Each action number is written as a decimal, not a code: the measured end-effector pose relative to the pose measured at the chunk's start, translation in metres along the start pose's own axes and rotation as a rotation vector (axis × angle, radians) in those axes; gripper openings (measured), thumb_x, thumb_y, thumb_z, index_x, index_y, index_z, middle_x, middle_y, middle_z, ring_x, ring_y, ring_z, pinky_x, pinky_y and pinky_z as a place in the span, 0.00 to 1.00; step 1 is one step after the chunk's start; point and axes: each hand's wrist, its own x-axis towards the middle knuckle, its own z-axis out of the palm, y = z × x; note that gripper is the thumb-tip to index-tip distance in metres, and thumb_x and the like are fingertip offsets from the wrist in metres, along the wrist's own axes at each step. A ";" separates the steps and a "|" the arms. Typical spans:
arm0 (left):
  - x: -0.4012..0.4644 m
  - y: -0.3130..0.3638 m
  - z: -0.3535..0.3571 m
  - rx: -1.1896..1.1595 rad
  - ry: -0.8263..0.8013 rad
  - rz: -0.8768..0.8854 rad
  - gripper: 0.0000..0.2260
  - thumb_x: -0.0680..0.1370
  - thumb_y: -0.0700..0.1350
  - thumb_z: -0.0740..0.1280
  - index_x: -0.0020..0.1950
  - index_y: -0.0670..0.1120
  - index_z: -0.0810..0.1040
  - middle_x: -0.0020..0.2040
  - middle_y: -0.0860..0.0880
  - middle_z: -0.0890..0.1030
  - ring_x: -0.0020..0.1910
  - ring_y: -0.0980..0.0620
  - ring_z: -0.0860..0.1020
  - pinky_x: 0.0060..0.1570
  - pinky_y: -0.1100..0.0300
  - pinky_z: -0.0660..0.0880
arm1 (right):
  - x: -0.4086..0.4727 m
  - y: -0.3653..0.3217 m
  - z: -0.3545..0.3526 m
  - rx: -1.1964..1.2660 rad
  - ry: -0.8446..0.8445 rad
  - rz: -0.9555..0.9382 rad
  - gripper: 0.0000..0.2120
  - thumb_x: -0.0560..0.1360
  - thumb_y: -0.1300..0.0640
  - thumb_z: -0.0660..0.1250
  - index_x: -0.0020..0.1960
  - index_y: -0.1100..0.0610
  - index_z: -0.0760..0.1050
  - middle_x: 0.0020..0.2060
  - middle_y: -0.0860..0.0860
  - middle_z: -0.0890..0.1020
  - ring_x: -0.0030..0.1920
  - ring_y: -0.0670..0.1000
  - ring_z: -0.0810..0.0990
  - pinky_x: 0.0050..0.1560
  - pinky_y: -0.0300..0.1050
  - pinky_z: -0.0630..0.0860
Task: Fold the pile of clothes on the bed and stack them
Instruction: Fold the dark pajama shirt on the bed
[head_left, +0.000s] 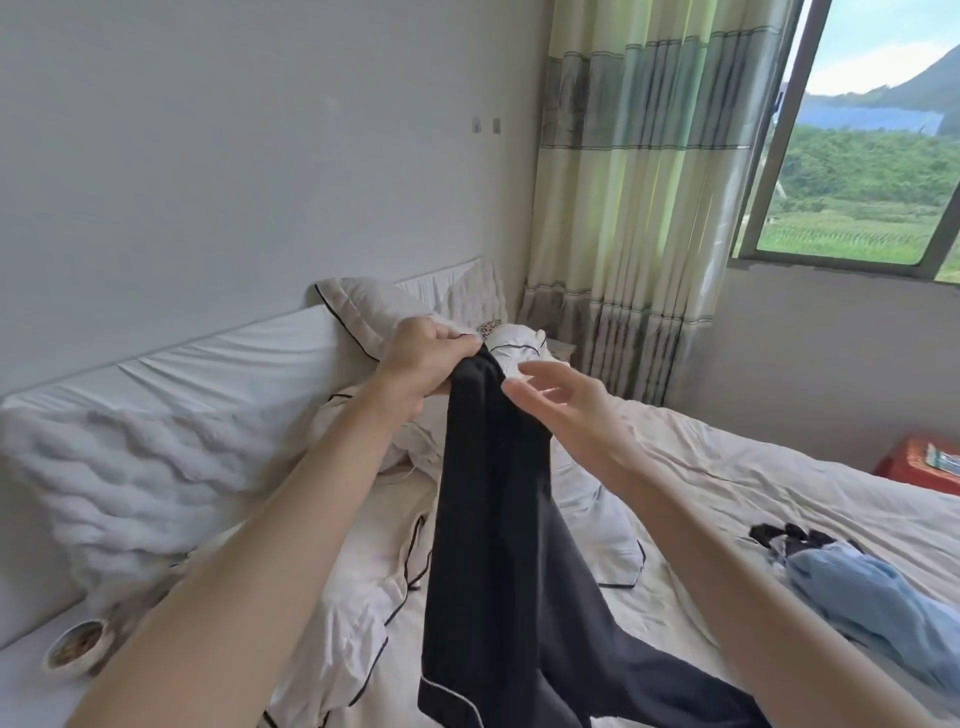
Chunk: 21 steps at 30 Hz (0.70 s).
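Holding up: your left hand (421, 358) pinches the top edge of a black garment (493, 545), letting it hang straight (likely to find its shape before folding).
Right hand (566, 410): fingers spread, beside the cloth, holding nothing.
Garment's foot: trailing on the bed (727, 467).
Waiting: a blue garment (872, 597) lies crumpled, well apart.
Writing: none readable.

No legible text, labels, brands or numbers anywhere.
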 end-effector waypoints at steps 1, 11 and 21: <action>-0.002 -0.002 0.007 0.017 -0.008 0.007 0.07 0.76 0.40 0.68 0.39 0.40 0.80 0.34 0.46 0.79 0.29 0.57 0.77 0.25 0.68 0.74 | -0.005 0.002 0.006 -0.011 -0.009 0.011 0.10 0.72 0.46 0.70 0.52 0.47 0.77 0.40 0.43 0.82 0.39 0.37 0.79 0.38 0.25 0.72; -0.015 -0.070 0.028 0.068 -0.264 0.033 0.12 0.78 0.44 0.66 0.61 0.44 0.78 0.51 0.49 0.80 0.49 0.54 0.78 0.47 0.66 0.76 | -0.010 0.036 -0.046 0.165 0.107 0.168 0.15 0.78 0.61 0.62 0.36 0.50 0.80 0.36 0.50 0.79 0.42 0.49 0.76 0.46 0.47 0.73; -0.021 -0.148 0.120 0.258 -0.786 0.081 0.17 0.73 0.38 0.71 0.60 0.52 0.78 0.53 0.64 0.78 0.53 0.68 0.75 0.51 0.75 0.69 | -0.038 0.030 -0.108 0.517 -0.021 0.187 0.11 0.79 0.63 0.58 0.41 0.57 0.75 0.32 0.48 0.78 0.33 0.46 0.76 0.34 0.36 0.72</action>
